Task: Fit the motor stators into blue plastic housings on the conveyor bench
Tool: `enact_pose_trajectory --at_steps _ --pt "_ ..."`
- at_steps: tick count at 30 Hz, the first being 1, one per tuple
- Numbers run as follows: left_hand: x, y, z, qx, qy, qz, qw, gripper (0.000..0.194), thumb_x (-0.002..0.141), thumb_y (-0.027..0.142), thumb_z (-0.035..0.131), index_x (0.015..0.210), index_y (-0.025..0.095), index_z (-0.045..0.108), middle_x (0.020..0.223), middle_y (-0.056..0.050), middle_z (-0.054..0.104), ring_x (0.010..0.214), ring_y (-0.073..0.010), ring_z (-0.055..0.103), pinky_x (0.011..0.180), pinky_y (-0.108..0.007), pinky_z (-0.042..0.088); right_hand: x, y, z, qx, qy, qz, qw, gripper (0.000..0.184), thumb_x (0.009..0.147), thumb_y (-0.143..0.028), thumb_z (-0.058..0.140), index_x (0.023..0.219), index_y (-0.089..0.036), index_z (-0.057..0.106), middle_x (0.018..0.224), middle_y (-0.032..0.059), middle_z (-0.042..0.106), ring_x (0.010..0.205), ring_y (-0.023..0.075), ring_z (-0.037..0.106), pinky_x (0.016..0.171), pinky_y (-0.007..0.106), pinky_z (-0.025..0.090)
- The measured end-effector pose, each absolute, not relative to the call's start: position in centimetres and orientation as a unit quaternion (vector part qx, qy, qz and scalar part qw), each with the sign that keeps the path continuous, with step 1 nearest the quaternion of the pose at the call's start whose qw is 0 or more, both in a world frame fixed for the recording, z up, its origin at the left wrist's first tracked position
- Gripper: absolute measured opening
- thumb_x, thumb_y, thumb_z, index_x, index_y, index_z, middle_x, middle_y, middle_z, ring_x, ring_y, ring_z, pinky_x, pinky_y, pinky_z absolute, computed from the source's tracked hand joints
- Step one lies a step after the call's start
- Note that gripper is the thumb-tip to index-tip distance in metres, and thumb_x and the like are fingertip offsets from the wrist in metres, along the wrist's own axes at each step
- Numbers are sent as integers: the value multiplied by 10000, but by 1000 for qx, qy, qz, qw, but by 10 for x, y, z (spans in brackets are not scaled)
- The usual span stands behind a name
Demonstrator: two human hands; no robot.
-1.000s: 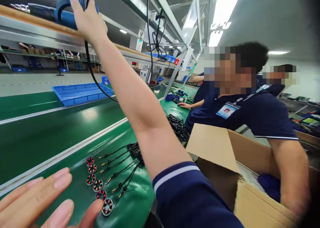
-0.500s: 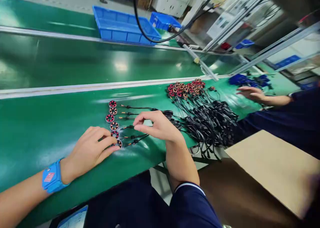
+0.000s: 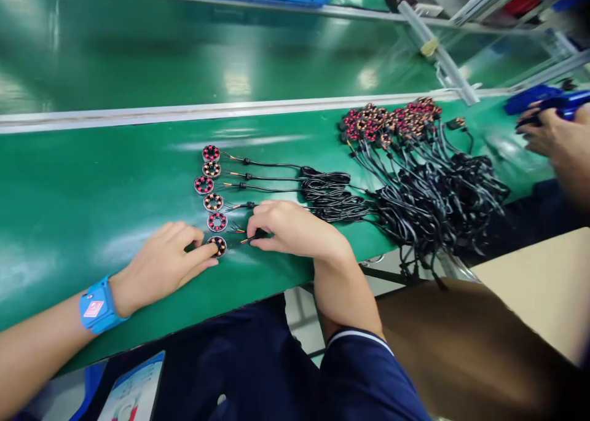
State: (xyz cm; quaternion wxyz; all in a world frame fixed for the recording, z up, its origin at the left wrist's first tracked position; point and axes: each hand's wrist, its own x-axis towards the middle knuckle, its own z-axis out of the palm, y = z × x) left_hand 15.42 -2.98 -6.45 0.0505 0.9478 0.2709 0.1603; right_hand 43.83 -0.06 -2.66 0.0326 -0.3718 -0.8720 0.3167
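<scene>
Several small round motor stators [image 3: 211, 186] with copper windings lie in a column on the green bench [image 3: 92, 181], each trailing a black cable [image 3: 276, 176] to the right. My left hand [image 3: 166, 264], a blue strap on its wrist, rests beside the nearest stator [image 3: 216, 245]; its fingers are curled with the fingertips against that stator. My right hand [image 3: 295, 229] is closed in a pinch on that stator's black cable close to the wire ends.
A large heap of stators and tangled black cables [image 3: 428, 175] lies to the right. A co-worker's hand [image 3: 553, 132] holds a blue object at the far right. A conveyor belt [image 3: 184, 58] runs behind a white rail. A cardboard flap [image 3: 544, 286] sits at the lower right.
My right hand came down from the blue tool overhead to the stator row and now pinches the nearest cable lower down. My view dropped to the bench. My left hand stays at the nearest stator.
</scene>
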Motion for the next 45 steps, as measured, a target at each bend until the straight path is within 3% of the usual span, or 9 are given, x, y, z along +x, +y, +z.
enact_pose_trajectory --at_steps 4,10,16,20,24,30,33,37,45 --pt "151 -31 -62 954 239 166 66 261 1025 418 537 1051 202 682 927 -53 605 813 -180 562 710 -308 466 445 2 -22 -331 -863 378 49 160 835 -210 834 971 -192 749 747 -18 579 763 143 556 667 255 364" --pt "149 -17 -63 947 282 151 28 406 1038 462 466 1318 187 574 1138 -135 602 958 -267 608 770 -394 499 452 6 -20 -393 -841 361 85 174 868 -268 814 990 -166 742 724 -36 528 679 113 528 635 249 350" --pt "150 -18 -61 950 277 145 17 409 1015 522 489 1163 163 615 1130 -139 606 951 -283 606 731 -394 474 449 6 -24 -403 -848 343 37 123 863 -229 812 958 -181 750 763 -18 577 718 128 542 656 252 352" --pt "148 -17 -59 950 269 158 27 418 1017 499 498 1192 135 602 1137 -150 596 977 -284 598 764 -397 481 455 8 -27 -400 -842 347 107 208 879 -308 804 1041 -189 749 749 -26 562 693 122 544 656 245 372" --pt "149 -1 -59 939 321 121 -20 516 1002 527 501 1381 180 540 1265 -184 555 977 -325 590 752 -437 482 456 11 -35 -475 -829 252 150 278 859 -214 814 1113 -160 715 758 -26 554 704 128 542 681 247 375" --pt "151 5 -58 943 309 121 -21 491 990 568 492 1233 161 621 1225 -178 564 967 -329 584 725 -432 470 455 13 -36 -474 -834 260 108 46 887 -177 767 904 -167 725 794 -7 605 703 125 534 646 252 357" --pt "150 4 -56 942 306 135 -2 493 1002 561 473 1213 140 618 1202 -175 567 988 -319 584 754 -430 478 458 13 -32 -461 -827 293 134 143 881 -272 796 975 -179 741 771 -17 588 677 117 542 632 245 379" --pt "149 18 -55 927 356 115 -27 609 999 592 454 1397 136 523 1314 -201 538 994 -328 579 773 -453 482 457 16 -37 -531 -803 195 188 261 913 -262 759 1157 -179 717 757 -17 603 692 138 579 681 261 423" --pt "148 26 -51 934 337 111 -50 537 980 624 468 1218 173 637 1297 -182 551 976 -340 579 726 -451 464 458 17 -43 -567 -815 81 83 70 956 -191 663 921 -193 724 876 31 694 849 204 650 653 301 407"
